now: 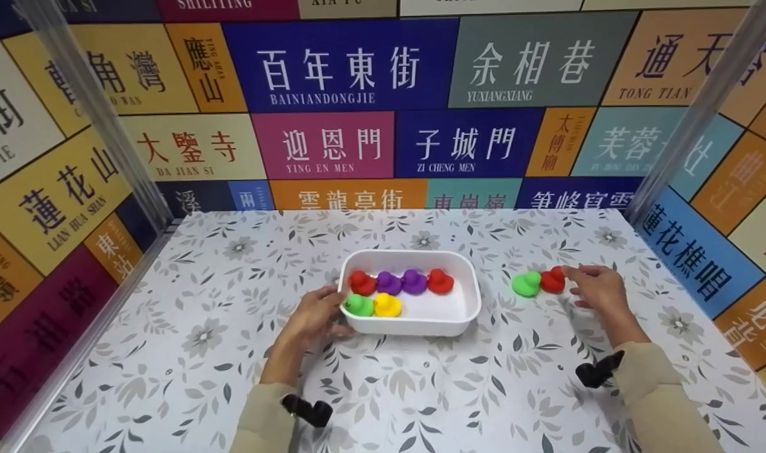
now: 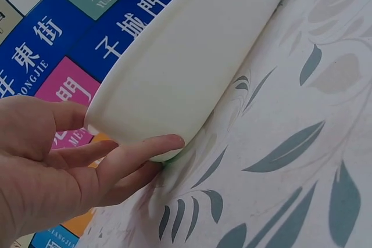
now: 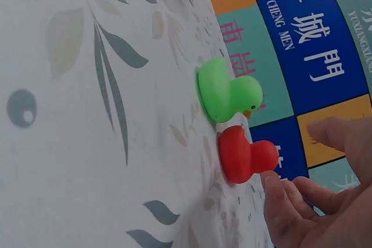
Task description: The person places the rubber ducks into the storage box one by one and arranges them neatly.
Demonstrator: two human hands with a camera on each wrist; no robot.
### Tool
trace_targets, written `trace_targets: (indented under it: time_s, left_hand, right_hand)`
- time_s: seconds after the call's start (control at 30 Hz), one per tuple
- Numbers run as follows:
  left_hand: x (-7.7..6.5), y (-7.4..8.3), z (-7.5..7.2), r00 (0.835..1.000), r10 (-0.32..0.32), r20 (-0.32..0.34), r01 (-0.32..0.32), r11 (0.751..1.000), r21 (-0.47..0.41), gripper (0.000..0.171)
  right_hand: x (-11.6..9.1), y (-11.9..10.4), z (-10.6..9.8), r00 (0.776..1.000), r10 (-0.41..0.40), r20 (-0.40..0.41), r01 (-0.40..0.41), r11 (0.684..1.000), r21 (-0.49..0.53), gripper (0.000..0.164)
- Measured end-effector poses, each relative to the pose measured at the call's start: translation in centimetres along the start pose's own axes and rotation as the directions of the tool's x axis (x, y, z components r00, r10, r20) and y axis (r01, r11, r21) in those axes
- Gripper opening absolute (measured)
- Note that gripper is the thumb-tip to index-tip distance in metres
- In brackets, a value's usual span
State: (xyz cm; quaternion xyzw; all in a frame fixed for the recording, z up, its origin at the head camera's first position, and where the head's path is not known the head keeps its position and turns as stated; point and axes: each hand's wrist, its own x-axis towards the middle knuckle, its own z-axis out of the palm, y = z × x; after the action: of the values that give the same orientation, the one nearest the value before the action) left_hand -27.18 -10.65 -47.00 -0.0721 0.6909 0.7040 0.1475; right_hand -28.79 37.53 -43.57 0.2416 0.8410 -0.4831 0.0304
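Note:
My left hand (image 1: 317,314) holds the left end of a white plastic tray (image 1: 414,326). In the left wrist view, bent fingers and thumb lie against the tray's outer wall (image 2: 186,62). My right hand (image 1: 600,290) is at the right, beside a red toy duck (image 1: 552,280). In the right wrist view a fingertip (image 3: 269,179) meets or nearly meets the red duck's head, and thumb and fingers are spread apart. Touching or nearly touching the red duck is a green toy duck (image 1: 526,284). Both stand upright on the cloth.
Inside the tray, the back row has red (image 1: 362,283) and purple ducks (image 1: 389,283). A green duck (image 1: 360,305) and a yellow duck (image 1: 387,305) sit at its front left. Leaf-patterned cloth (image 1: 458,390) covers the table. Sign-covered panels (image 1: 339,69) and clear posts (image 1: 685,119) enclose it.

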Motion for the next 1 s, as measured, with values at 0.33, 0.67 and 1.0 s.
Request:
trace_targets:
  time_s: [0.33, 0.67, 1.0]
  left_hand:
    - [0.2, -0.1, 0.1, 1.0, 0.007, 0.014, -0.007, 1.0, -0.002, 0.047]
    - [0.1, -0.1, -0.2, 1.0, -0.02, 0.021, 0.02, 1.0, 0.002, 0.049]
    - [0.3, -0.1, 0.0, 0.999, -0.033, 0.033, 0.034, 0.999, -0.023, 0.05]
  right_hand:
    - [1.6, 0.3, 1.3, 0.989, 0.125, -0.074, -0.123, 0.992, 0.035, 0.083]
    - [2.4, 0.3, 2.8, 0.982, 0.149, -0.117, -0.153, 0.988, -0.018, 0.081]
    - [2.0, -0.1, 3.5, 0.976, 0.122, -0.179, -0.153, 0.974, -0.17, 0.088]
